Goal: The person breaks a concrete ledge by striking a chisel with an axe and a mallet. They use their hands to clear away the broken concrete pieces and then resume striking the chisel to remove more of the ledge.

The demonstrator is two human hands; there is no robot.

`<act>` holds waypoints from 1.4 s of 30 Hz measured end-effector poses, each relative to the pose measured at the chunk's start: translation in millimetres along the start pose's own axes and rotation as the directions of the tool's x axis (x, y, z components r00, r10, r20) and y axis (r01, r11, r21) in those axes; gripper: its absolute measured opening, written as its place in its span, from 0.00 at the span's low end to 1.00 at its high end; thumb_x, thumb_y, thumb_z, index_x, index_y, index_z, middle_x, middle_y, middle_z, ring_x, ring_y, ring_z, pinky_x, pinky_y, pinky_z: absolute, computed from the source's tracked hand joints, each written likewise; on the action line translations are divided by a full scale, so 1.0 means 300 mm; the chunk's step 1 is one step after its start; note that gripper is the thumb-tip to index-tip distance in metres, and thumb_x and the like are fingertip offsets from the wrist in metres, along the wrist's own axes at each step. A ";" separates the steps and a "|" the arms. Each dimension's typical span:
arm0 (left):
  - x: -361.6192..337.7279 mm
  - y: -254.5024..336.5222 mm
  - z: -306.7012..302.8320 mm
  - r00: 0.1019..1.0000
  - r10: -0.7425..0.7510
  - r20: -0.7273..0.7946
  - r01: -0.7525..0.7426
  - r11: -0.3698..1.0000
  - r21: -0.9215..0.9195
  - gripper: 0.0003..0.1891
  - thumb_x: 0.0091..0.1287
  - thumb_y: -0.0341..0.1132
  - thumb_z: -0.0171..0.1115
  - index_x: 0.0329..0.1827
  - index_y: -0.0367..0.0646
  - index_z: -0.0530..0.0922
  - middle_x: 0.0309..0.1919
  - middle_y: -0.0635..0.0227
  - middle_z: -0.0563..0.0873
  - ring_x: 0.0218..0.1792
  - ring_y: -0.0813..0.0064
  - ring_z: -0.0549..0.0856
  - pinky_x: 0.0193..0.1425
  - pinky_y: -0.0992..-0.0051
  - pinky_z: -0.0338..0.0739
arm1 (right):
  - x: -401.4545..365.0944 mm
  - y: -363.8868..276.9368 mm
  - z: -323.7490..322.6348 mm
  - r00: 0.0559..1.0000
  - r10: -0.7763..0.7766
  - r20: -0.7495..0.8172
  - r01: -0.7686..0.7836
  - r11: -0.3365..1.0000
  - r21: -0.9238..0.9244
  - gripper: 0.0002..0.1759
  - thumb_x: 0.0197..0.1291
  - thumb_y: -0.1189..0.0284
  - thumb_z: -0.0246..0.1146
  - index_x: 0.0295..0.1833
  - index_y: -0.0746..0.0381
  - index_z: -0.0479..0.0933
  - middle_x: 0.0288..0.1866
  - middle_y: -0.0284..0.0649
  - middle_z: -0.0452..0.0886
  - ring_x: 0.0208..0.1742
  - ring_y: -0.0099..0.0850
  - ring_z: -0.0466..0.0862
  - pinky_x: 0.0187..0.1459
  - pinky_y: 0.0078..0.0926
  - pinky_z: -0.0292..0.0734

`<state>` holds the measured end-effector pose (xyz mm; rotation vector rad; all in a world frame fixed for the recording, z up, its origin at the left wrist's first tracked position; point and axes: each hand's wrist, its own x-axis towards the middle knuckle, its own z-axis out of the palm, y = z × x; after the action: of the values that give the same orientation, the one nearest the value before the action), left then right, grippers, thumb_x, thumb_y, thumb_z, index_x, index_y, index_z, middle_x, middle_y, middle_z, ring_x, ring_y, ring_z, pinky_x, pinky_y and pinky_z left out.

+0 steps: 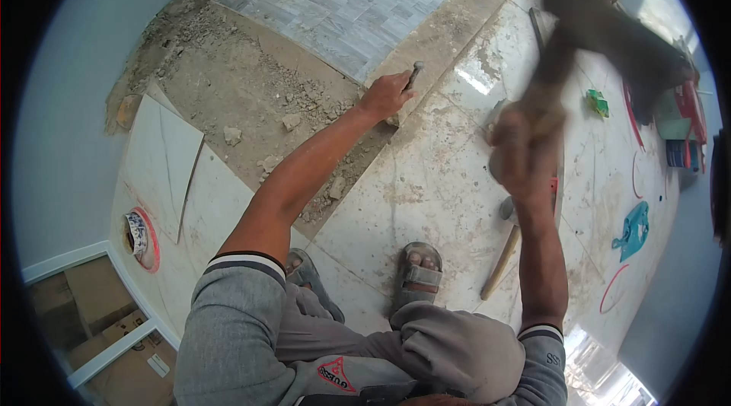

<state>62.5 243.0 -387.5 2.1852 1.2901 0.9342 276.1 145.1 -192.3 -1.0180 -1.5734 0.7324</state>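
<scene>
My left hand [384,96] is closed around a metal chisel [416,73], its round struck end poking up above my fist. It is at the edge of the concrete strip beside the stairs; the chisel's lower end is hidden. My right hand [527,149], smeared by motion, grips the handle of a hammer [615,37], raised to the right of the chisel. The hammer's big dark head is blurred and apart from the chisel. Under my left forearm lies a broken-up patch of bare mortar [236,90] strewn with rubble.
Grey tiled stairs [343,14] descend at the back. A second hammer with a wooden handle [500,263] lies on the dusty white tiles [426,170]. A loose tile [156,151] and a tape roll [137,235] are at left. A teal bag [633,231] and green wrapper [598,103] lie right.
</scene>
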 end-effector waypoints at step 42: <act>-0.007 -0.008 0.013 1.000 0.005 -0.015 -0.006 0.999 -0.042 0.13 0.61 0.37 0.62 0.36 0.36 0.69 0.27 0.53 0.77 0.33 0.49 0.78 0.36 0.58 0.70 | 0.184 -0.108 -0.030 0.961 -0.237 -0.141 0.260 0.949 0.177 0.11 0.68 0.68 0.53 0.43 0.66 0.65 0.19 0.34 0.72 0.18 0.22 0.70 0.18 0.17 0.64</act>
<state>63.2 242.0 -392.3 2.1549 1.2606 0.9730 273.9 179.7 -137.6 -0.6915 -1.4629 0.6243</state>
